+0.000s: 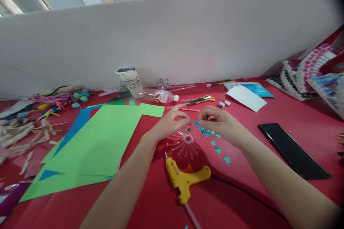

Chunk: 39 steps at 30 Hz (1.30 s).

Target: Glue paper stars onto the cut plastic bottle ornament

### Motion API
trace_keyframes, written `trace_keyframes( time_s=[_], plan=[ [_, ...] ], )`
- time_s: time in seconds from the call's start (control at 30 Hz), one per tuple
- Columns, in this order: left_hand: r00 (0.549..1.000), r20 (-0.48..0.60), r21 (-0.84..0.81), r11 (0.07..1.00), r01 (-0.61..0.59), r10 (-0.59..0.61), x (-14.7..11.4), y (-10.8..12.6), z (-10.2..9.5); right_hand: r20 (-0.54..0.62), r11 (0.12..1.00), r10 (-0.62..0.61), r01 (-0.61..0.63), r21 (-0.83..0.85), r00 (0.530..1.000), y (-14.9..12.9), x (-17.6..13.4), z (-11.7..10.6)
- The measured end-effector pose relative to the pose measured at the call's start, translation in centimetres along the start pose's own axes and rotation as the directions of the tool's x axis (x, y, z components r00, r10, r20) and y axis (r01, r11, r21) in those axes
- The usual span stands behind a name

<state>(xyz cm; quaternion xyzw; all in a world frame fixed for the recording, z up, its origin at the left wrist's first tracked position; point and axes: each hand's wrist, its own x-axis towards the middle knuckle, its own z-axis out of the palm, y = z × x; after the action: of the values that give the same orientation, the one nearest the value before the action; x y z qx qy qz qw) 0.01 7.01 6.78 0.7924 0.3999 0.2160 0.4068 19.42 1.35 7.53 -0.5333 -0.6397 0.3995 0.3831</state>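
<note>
My right hand [221,124] is closed in a pinch, with a small blue star [196,123] at its fingertips. Opposite it, my left hand [173,121] has thumb and finger pressed together; what they hold, if anything, I cannot make out. Below both hands lies a clear plastic piece with strips fanning out from a ring-shaped centre [188,138]. A green star [187,129] shows over its far part. Beside my right hand is a pile of blue and green sequin stars [206,132], with several loose ones trailing toward me. A yellow hot glue gun [185,179] lies closest to me.
Green paper sheets [102,143] cover the left side, near wooden sticks [21,137] and pompoms. Farther back are a paper cup [131,82], a plastic bottle [162,96] and a utility knife [200,100]. A black phone [291,148] lies right; a white partition [172,39] stands behind.
</note>
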Motion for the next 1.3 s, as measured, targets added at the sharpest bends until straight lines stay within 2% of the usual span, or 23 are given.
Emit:
trace_keyframes(
  time_s=[0.17,0.33,0.47,0.63,0.83,0.97,1.07,1.3],
  plan=[
    [1.000,-0.026,-0.024,1.000,-0.018,0.017,-0.4,-0.9,0.7,0.062,0.994,0.091,-0.094,0.050,0.994,0.9,0.5,0.7],
    [0.999,-0.040,0.020,1.000,-0.018,0.019,-1.6,-0.7,0.7,0.075,0.999,0.043,-0.045,0.021,0.996,1.5,0.0,0.6],
    [1.000,-0.021,0.046,0.999,0.019,-0.018,-1.8,-0.3,0.6,0.076,0.998,0.060,-0.060,-0.006,0.995,1.5,0.1,0.5],
    [1.000,-0.022,-0.001,1.000,0.002,-0.002,-1.9,-0.2,0.7,0.075,0.997,0.055,-0.059,0.052,0.996,1.8,0.1,0.6],
    [0.996,-0.051,-0.057,0.996,0.073,-0.076,-2.2,-0.3,1.3,0.087,0.991,0.038,-0.049,0.127,0.995,2.4,0.1,0.4],
    [0.995,-0.032,0.025,0.995,0.097,-0.096,-2.1,-0.1,1.6,0.096,0.990,0.020,-0.033,0.139,0.995,2.6,0.2,0.4],
    [0.997,-0.047,0.081,0.994,0.069,-0.065,-2.0,-0.3,1.8,0.094,0.991,0.010,-0.023,0.135,0.995,2.7,0.2,0.5],
    [0.992,-0.106,0.107,0.991,0.083,-0.072,-1.6,-0.9,2.3,0.084,0.990,0.015,-0.027,0.139,0.996,3.3,0.2,0.4]
  ],
)
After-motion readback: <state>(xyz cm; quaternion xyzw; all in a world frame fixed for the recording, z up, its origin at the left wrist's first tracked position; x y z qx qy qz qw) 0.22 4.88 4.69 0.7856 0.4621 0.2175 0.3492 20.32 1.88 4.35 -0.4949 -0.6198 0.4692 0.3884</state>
